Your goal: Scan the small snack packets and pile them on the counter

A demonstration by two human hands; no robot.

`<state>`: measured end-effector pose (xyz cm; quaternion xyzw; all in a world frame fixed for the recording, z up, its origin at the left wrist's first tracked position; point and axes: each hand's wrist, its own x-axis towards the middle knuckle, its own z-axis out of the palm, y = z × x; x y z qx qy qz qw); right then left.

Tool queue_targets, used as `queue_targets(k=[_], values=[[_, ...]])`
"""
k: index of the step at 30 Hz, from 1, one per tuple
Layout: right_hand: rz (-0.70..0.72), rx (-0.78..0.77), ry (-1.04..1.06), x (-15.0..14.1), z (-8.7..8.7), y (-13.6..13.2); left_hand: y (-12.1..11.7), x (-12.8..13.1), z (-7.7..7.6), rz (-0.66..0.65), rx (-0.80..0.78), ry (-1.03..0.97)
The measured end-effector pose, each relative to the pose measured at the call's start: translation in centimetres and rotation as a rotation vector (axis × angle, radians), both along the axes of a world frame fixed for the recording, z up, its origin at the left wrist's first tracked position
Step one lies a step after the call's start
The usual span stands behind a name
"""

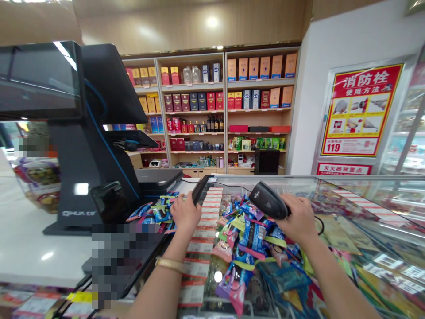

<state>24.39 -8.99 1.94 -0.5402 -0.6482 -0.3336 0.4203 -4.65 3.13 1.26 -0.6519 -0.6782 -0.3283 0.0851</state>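
Observation:
My right hand (297, 218) grips a black handheld barcode scanner (269, 200), tilted with its head to the upper left, over a heap of small wrapped snack packets (254, 232) in blue, pink and green. The heap lies on the glass counter (212, 288). On the left, my left hand (186, 215) reaches over a smaller pile of similar packets (157, 212) beside the register. Its fingers are slightly spread at the pile's edge, and their undersides are hidden. A strip of price labels (204, 230) runs between the two piles.
A black point-of-sale terminal (89, 155) stands at left, with a phone-like black device (111, 201) on its base. A printer-like black box (157, 181) sits behind. Shelves of boxed bottles (195, 102) line the back wall. A red fire-hydrant sign (363, 110) hangs at right.

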Motion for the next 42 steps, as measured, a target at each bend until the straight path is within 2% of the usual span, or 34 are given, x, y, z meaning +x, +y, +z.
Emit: queue_targets(k=[2,4,8,11,14,18,20,24,27,35,42], values=[[0.004,0.003,-0.005,0.0,-0.1,0.1,-0.1,-1.2,0.4,0.083,-0.085,0.064],[0.008,-0.004,-0.004,0.0,-0.2,0.2,-0.3,-2.0,0.7,0.100,-0.197,0.116],[0.014,-0.019,-0.013,0.0,-0.3,0.3,-0.8,-2.4,1.2,0.028,-0.365,0.143],[0.012,-0.016,-0.015,-0.1,-0.2,0.3,-0.8,-2.2,1.0,-0.045,-0.400,0.110],[0.018,-0.004,-0.003,-0.3,-0.1,0.2,-0.4,-1.8,0.4,-0.160,-0.336,0.050],[0.027,-0.017,-0.005,-0.4,-0.1,0.1,0.3,-1.3,-0.6,-0.313,-0.301,-0.247],[0.026,-0.022,-0.002,-0.4,-0.1,0.1,0.6,-1.4,-0.9,-0.331,-0.316,-0.346],[0.030,-0.027,-0.005,-0.5,-0.1,0.1,0.8,-2.0,-1.0,-0.309,-0.337,-0.402],[0.036,-0.014,-0.011,-0.5,-0.1,0.2,0.8,-2.0,-0.9,-0.341,-0.310,-0.435],[0.068,-0.011,-0.003,-0.9,0.3,-0.2,1.6,0.0,-0.8,-0.472,-0.108,-0.547],[0.138,-0.134,-0.003,-1.7,0.8,-0.9,1.3,1.7,-0.5,-0.580,0.154,-0.758]])
